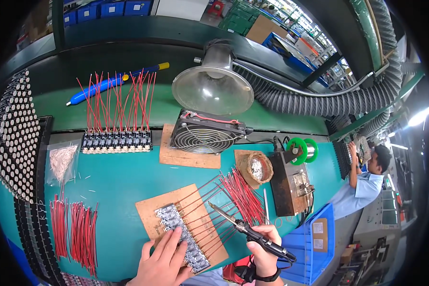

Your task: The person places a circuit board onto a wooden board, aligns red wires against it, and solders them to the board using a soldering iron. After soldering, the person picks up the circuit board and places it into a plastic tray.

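Observation:
My left hand [158, 263] lies with fingers stretched over a strip of small circuit boards [193, 252], touching its left side. The strip rests slantwise on a brown board [150, 209], and several red wires reach from it to the upper right. In my right hand [266, 248] is a soldering iron [255, 235], held like a pen. Its tip points up and left, over the wires and apart from the strip. A bundle of loose red wires [243, 198] lies just beyond the iron.
Behind stand a fan [205, 136], a clear extractor hood [212, 90], a cup [260, 169], a metal box [288, 186] and a green solder spool [298, 151]. Wired boards [117, 142], red wire bundles [83, 238] and stacked parts [16, 138] lie left. Right are a blue bin [314, 243] and another person [364, 188].

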A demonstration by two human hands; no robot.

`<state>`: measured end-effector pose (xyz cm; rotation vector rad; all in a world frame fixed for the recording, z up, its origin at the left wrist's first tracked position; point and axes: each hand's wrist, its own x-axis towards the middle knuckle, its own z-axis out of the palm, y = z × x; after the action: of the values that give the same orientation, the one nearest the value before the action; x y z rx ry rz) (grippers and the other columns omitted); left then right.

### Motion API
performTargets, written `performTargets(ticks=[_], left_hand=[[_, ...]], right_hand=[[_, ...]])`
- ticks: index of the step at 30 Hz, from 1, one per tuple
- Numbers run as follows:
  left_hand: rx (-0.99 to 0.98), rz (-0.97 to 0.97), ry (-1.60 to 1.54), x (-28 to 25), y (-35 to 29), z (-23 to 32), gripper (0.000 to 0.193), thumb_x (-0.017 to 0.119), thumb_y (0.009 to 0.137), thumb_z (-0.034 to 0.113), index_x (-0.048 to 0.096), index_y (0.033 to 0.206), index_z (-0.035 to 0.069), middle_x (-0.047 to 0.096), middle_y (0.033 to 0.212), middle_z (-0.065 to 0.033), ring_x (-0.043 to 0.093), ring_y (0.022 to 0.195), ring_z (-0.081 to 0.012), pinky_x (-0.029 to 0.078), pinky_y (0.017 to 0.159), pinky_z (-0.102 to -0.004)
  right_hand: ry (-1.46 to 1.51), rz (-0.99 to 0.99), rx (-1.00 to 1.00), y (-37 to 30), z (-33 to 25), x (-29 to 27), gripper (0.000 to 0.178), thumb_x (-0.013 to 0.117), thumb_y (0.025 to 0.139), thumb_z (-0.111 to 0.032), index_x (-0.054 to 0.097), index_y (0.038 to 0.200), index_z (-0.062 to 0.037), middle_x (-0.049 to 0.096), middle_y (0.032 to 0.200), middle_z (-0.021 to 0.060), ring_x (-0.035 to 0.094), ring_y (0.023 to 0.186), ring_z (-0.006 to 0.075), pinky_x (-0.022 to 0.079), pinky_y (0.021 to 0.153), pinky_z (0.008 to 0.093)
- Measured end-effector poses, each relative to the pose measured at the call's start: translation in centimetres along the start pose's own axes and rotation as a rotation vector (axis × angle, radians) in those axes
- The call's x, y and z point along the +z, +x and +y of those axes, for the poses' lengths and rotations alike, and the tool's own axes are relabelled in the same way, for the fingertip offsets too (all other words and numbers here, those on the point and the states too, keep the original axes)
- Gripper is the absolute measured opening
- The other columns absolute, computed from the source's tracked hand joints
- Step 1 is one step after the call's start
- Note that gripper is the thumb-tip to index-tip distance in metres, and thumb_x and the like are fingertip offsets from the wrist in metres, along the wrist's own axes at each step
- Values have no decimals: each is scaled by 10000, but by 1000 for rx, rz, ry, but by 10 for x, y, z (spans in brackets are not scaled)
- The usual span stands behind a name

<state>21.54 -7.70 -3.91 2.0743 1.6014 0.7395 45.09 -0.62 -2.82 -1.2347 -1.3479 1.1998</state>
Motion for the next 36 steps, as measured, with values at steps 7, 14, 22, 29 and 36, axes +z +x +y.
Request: performTargets(ticks=[7, 14, 22, 29, 36], left_hand=[[16, -29, 23, 1, -3, -1, 560, 648, 729, 242, 492, 1193, -30, 403, 1363, -176, 389, 1230, -321, 308, 974, -475], [-10, -165, 222, 5, 1, -1, 454, 622, 751, 376, 601, 1074, 58, 438, 1375, -106, 407, 1262, -232, 269, 951, -437], [0, -152, 222, 7, -3, -7, 496, 620, 750, 389, 599, 1112, 51, 436, 1377, -84, 403, 1266, -228, 253, 962, -434], [-9, -81, 254, 7, -1, -7, 331, 571, 785, 269, 623, 1046, 72, 505, 1311, -68, 465, 1218, -226, 380, 865, -335], [-4, -65, 247, 10, -1, -9, 282, 548, 792, 215, 636, 1018, 71, 528, 1288, -62, 484, 1198, -218, 400, 837, -305]], right_hand=[[-27, 78, 26, 3, -2, 5, 457, 811, 659, -146, 501, 963, -5, 606, 871, 84, 578, 711, 108, 465, 662, 219], [-121, -35, -32, 8, -3, -3, 395, 791, 651, -28, 515, 932, 2, 632, 878, 121, 619, 767, 147, 502, 701, 266], [-136, -186, -122, 12, 0, 6, 428, 808, 638, -70, 523, 947, 12, 623, 782, 124, 602, 690, 160, 474, 617, 255], [-156, -301, -164, 17, 9, 8, 433, 812, 636, -91, 530, 949, 10, 611, 738, 129, 557, 603, 146, 419, 532, 246], [-171, -342, -232, 18, 12, 11, 441, 820, 633, -115, 534, 946, 6, 587, 691, 109, 522, 563, 141, 382, 494, 248]])
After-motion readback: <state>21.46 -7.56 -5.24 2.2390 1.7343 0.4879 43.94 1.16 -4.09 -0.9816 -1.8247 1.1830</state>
